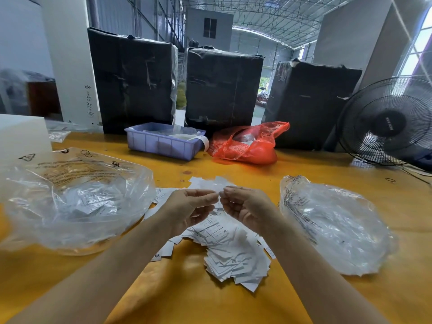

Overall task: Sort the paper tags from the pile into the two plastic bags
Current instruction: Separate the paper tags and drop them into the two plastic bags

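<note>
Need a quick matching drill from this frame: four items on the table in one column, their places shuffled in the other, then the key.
Things:
1. purple plastic bin
2. red plastic bag
3. black fan
4. pile of paper tags

Places:
A. far right edge of the table
B. table centre, under the hands
C. back of the table, left of the red bag
D. back of the table, right of the purple bin

Pairs: 1-C, 2-D, 3-A, 4-B
</note>
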`<state>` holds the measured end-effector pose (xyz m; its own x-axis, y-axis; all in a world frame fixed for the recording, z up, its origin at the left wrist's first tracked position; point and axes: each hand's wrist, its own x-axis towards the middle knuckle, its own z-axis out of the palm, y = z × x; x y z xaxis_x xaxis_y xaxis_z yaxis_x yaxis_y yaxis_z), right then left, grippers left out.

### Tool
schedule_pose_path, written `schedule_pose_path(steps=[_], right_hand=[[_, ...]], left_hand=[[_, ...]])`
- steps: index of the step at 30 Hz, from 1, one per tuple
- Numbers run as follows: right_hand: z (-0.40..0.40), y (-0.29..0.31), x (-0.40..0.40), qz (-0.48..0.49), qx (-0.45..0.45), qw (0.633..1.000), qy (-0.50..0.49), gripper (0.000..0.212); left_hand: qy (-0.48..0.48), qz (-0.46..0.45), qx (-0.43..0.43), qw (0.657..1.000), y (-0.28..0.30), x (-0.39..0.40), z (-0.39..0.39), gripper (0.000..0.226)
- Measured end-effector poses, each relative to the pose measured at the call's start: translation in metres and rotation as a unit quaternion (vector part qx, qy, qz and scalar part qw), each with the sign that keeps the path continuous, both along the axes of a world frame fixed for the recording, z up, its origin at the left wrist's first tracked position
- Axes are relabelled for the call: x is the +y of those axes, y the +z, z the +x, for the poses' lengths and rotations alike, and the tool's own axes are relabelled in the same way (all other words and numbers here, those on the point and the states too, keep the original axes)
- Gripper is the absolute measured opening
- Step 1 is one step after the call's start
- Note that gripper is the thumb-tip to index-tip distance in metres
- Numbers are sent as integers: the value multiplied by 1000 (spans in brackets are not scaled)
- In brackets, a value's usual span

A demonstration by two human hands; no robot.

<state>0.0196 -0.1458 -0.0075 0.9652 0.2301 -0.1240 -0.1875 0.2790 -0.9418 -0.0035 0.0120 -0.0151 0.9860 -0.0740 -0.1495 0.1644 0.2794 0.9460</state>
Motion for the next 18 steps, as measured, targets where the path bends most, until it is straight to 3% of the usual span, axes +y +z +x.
schedule_pose_path(steps=[3,7,9,10,13,16,18], right_hand=[[-3,-1,1,-38,-20,999,31,5],[-10,-3,6,-155,-69,977,129,1],[-9,-4,9,-242,-137,955,101,4],[-6,-6,9,-312,-191,929,55,6],[0,-13,5,-504,-322,800,-46,6],[-3,-24,11,-537,-308,785,-14,29],[-4,-32,19,-593,-287,753,-7,45]], left_hand=[[70,-59,12,996,-2,-2,4,6],[110,-133,5,985,-2,-3,7,4],[118,-151,-9,981,-1,-1,7,5],[123,-148,-21,981,1,1,8,6],[146,-123,-45,981,1,7,9,6],[166,-103,-44,980,-2,11,9,8],[170,-85,-43,981,-5,11,10,9]])
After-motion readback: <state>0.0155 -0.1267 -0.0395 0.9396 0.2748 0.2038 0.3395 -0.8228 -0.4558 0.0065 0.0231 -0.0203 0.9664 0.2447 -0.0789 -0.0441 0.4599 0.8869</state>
